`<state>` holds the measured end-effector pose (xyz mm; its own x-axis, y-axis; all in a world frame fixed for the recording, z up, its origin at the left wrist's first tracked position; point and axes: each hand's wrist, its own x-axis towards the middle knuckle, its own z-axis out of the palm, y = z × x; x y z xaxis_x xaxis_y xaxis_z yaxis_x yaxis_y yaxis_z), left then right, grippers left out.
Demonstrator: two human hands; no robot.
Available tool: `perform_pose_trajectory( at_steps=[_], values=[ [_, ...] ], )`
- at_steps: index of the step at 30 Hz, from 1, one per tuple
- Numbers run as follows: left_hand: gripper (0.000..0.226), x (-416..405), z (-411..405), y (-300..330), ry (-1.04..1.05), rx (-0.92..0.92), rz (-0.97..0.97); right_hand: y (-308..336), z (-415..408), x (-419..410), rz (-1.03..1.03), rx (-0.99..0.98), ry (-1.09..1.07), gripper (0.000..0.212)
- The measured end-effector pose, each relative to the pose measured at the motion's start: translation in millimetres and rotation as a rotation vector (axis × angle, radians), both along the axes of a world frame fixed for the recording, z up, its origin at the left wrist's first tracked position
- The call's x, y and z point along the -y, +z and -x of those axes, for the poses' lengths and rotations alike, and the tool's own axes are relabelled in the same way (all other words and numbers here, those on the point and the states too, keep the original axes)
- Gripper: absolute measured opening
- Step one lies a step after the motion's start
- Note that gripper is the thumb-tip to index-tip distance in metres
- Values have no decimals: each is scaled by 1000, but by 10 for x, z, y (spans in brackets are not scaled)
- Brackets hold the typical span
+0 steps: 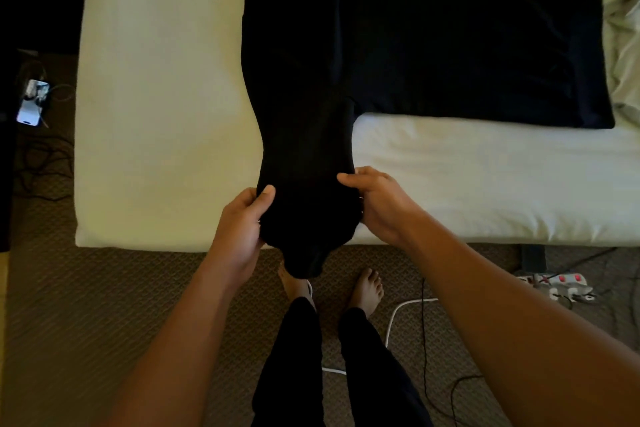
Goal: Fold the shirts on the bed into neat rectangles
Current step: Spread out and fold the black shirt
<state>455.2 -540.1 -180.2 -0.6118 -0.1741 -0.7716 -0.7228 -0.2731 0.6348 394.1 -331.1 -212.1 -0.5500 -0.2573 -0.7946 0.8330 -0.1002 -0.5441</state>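
Fingers (pixel 265 194) of left hand (pixel 239 232) curled round near end of black shirt (pixel 301 121), thumb on top. Right hand (pixel 377 204) gripping same end from opposite side. Shirt stretched lengthwise across bed (pixel 156 114), near end overhanging bed edge above bare feet (pixel 367 291). Second dark cloth (pixel 478 31) flat on bed, right of shirt. Phone (pixel 33 102) on floor left of bed; power strip (pixel 557 284) on floor right.

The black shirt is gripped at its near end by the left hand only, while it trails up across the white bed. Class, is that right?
Not quite. In the head view both hands grip the black shirt: the left hand and the right hand pinch its near end, one at each side. It does trail up across the white bed.
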Motion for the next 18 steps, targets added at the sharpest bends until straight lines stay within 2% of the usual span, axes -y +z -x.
perform_pose_trajectory(
  at_steps=[4, 8, 12, 16, 17, 18],
  values=[
    [20, 11, 1, -71, 4, -30, 42, -45, -240, -17, -9, 99, -10, 42],
    [37, 13, -70, -159, -6, -61, 62, -64, -357, -163, 33, 73, 76, 37],
    [26, 25, -263, -293, -230, 28, 214, -162, -497, -280, -151, 99, 411, 23],
    [26, 80, -196, -364, -395, 147, 262, -272, -535, -359, -412, -9, 962, 21],
    [29, 87, -132, -358, -432, 145, 311, -277, -498, -368, -495, -58, 1012, 25],
    [34, 87, -58, -347, -450, 134, 358, -261, -440, -376, -563, -93, 972, 30]
  ],
)
